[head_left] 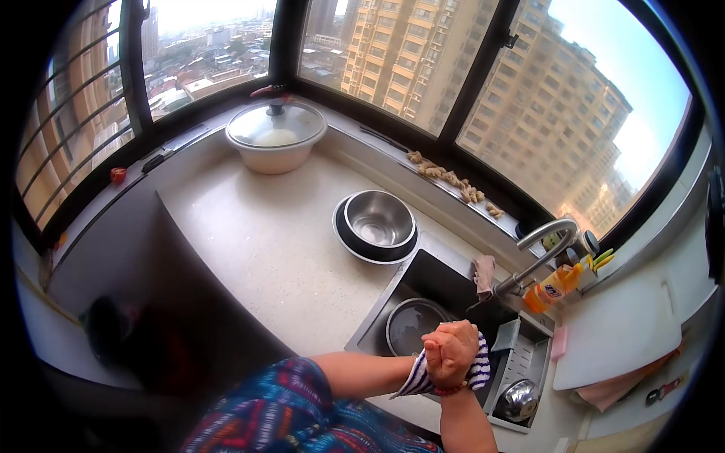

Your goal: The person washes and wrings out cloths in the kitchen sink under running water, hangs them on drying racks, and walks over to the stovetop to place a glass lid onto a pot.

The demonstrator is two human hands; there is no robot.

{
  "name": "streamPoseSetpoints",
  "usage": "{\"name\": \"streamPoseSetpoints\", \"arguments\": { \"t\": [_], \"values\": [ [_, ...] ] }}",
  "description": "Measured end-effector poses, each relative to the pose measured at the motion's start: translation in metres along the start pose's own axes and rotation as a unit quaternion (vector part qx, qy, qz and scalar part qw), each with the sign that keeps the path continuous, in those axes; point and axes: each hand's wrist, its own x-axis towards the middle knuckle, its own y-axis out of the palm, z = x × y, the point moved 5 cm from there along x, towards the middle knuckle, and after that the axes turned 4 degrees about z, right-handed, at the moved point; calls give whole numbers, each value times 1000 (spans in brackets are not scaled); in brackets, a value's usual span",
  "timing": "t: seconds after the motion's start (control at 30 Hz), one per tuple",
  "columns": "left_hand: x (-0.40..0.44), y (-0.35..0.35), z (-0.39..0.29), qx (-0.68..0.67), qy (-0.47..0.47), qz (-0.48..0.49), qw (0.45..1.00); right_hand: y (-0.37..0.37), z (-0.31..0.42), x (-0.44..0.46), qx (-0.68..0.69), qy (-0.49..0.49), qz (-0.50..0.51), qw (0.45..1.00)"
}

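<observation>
Both hands are pressed together over the front of the sink, closed around a navy-and-white striped cloth (480, 368). My right hand (447, 364), with a red bead bracelet at its wrist, is bunched into a fist in front. My left hand (462, 331) lies against it, largely hidden by the right hand and the cloth. Folds of the cloth stick out on both sides of the hands. Below and behind them, a dark round pan (411, 325) sits in the sink (430, 273).
A curved faucet (555, 230) rises behind the sink, with a brownish cloth (484, 275) and an orange bottle (553, 287) beside it. A drain tray (521, 359) holds a metal bowl (518, 400). Stacked bowls (380, 219) and a lidded pot (276, 143) stand on the counter; ginger (445, 177) lines the sill.
</observation>
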Motion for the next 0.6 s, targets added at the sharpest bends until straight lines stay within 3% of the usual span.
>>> {"name": "streamPoseSetpoints", "arguments": {
  "t": [0.1,0.13,0.17,0.2,0.23,0.27,0.37,0.5,0.57,0.6],
  "values": [
    [-7,8,-3,-3,25,15,1000,0,8,10,121,43,25,991],
    [-10,10,-8,-6,37,20,999,3,9,7,269,109,18,957],
    [-14,13,-12,-7,49,27,998,7,9,5,452,117,35,883],
    [-19,15,-20,-5,66,34,997,15,14,6,629,157,42,760],
    [-23,19,-25,-7,80,43,996,23,22,7,775,189,48,601],
    [-26,23,-31,-7,94,55,994,30,16,-2,815,174,114,541],
    [-41,39,-57,13,148,96,984,27,8,-12,858,192,99,466],
    [-62,62,-98,167,232,141,948,28,-21,-50,864,220,70,447],
    [-73,76,-114,390,286,141,864,38,-39,-77,875,227,55,423],
    [-80,85,-118,532,314,133,775,51,-49,-94,613,278,199,712]
  ]
}}
